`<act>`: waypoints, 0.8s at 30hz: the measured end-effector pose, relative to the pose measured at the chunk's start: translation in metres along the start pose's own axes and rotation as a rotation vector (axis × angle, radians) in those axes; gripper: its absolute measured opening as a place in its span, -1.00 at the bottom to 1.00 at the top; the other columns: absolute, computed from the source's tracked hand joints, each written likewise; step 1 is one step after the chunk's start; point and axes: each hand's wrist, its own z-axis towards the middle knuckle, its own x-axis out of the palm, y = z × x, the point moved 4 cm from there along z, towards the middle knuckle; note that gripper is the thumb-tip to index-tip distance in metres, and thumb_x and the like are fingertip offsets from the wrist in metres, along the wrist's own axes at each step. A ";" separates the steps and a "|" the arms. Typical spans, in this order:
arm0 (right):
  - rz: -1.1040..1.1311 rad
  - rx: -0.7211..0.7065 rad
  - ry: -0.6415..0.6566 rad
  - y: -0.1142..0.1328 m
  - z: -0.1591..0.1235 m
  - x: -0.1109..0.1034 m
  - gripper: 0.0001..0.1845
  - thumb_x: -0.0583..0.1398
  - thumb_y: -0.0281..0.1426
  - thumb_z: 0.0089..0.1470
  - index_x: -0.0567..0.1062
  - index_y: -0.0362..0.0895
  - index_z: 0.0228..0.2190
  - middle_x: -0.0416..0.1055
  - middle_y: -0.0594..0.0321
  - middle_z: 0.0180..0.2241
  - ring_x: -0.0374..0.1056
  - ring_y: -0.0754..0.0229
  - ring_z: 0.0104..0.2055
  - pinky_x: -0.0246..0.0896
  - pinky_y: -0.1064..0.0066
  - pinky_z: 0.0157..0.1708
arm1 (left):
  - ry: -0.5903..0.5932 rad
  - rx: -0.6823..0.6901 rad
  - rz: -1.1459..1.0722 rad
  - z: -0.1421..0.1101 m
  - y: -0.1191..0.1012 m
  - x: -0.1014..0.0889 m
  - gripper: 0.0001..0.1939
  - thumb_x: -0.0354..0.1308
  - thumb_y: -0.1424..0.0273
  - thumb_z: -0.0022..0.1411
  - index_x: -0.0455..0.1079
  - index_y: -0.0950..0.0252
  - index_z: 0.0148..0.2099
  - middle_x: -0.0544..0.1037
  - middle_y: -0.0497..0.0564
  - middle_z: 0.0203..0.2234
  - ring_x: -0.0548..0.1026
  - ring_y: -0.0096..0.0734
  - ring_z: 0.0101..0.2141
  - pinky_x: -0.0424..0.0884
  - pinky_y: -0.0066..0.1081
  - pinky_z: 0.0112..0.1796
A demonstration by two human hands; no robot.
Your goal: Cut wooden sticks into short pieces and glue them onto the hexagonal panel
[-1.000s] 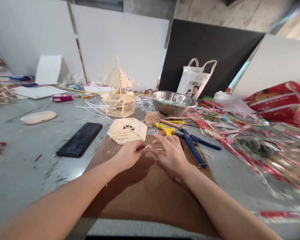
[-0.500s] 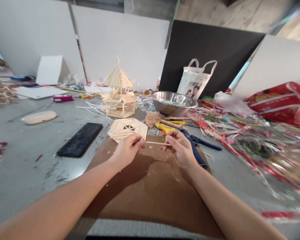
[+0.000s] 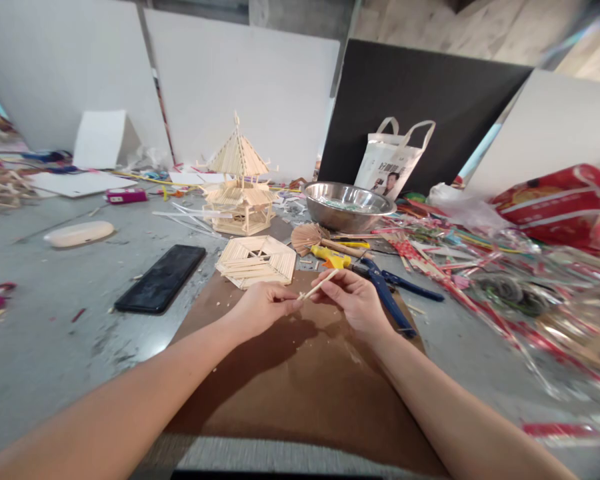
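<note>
My right hand (image 3: 357,307) pinches a thin pale wooden stick (image 3: 322,284), which slants up to the right above the brown board (image 3: 280,393). The fingers of my left hand (image 3: 265,308) are closed at the stick's lower end. A tiny pale bit shows at those fingertips, too small to name. Just beyond my left hand lies a flat hexagonal panel of wooden sticks (image 3: 253,270) with dark gaps near its middle. Behind it stands a tiered stick pavilion model (image 3: 237,200) with a pointed roof. Blue-handled pliers (image 3: 393,303) lie beside my right hand.
A black phone (image 3: 161,279) and a white oval case (image 3: 79,234) lie at left. Yellow-handled tools (image 3: 333,257) and a steel bowl (image 3: 347,208) are beyond my hands, near a white bag (image 3: 390,163). Red wrappers and strips (image 3: 460,293) clutter the right side.
My hands have come closer together and a little lower. The stick, level between them before, now tilts up to the right with its upper end free.
</note>
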 end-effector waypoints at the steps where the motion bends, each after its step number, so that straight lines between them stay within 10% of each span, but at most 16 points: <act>1: -0.016 0.003 0.021 -0.001 -0.001 0.003 -0.85 0.21 -0.37 -0.22 0.41 -0.17 -0.50 0.39 0.30 -0.51 0.33 0.32 -0.51 0.29 0.36 -0.38 | -0.001 0.017 0.004 0.000 -0.001 0.000 -0.70 0.00 0.24 0.00 0.45 0.31 -0.36 0.42 -0.07 -0.59 0.30 -0.53 -0.53 0.19 -0.57 -0.51; 24: -0.286 -0.090 0.113 -0.009 -0.003 0.009 -0.77 0.13 -0.38 -0.11 0.34 -0.15 -0.31 0.37 0.25 -0.43 0.32 0.32 -0.46 0.27 0.40 -0.40 | -0.020 0.084 0.003 -0.002 -0.005 0.010 -0.72 -0.04 0.27 0.05 0.38 0.37 -0.39 0.39 -0.07 -0.61 0.28 -0.55 -0.56 0.18 -0.57 -0.53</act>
